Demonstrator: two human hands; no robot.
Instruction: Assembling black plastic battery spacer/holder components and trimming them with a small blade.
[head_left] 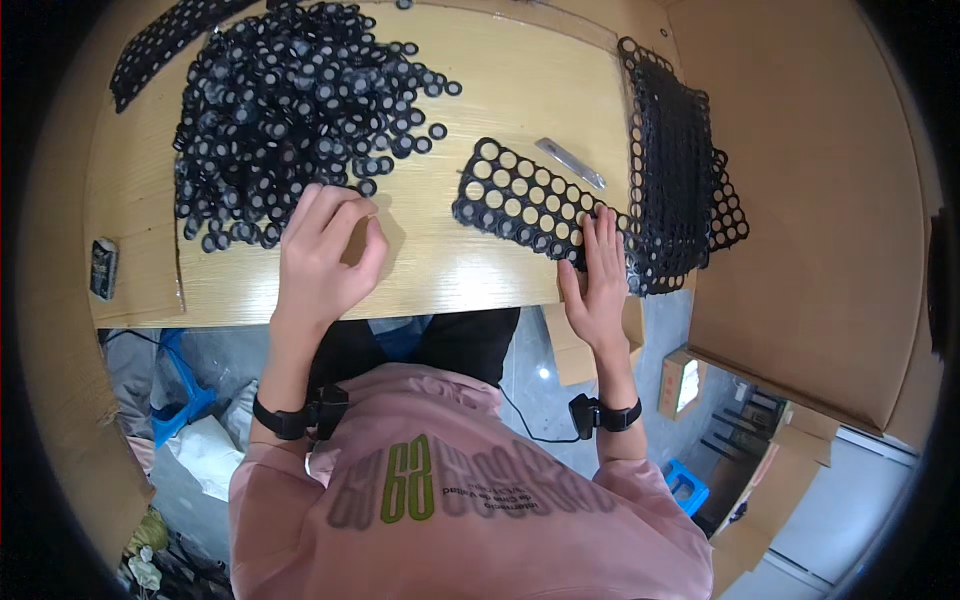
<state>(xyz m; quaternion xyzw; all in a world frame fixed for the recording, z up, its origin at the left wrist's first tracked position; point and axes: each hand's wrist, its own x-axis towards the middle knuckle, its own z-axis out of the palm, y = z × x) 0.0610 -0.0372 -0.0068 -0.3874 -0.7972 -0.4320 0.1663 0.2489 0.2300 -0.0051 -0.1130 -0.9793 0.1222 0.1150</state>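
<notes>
On the pink shirt (470, 550), below the left hand (330, 250) and right hand (597, 285), stand large green numerals (408, 480) flanked by grey characters (357, 488), with small dark lettering (505, 497) to their right; the black packet (103, 268) left of the left hand is illegible.

Right hand (597, 295) partly hides black grid (524, 200).

Black packet (103, 268) at left, white bag (208, 455) below, blue stool (697, 498) at lower right

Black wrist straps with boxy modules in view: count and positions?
2: one black fabric-like strap with a boxy module around the left forearm, its matching black strap around the right forearm.
</notes>
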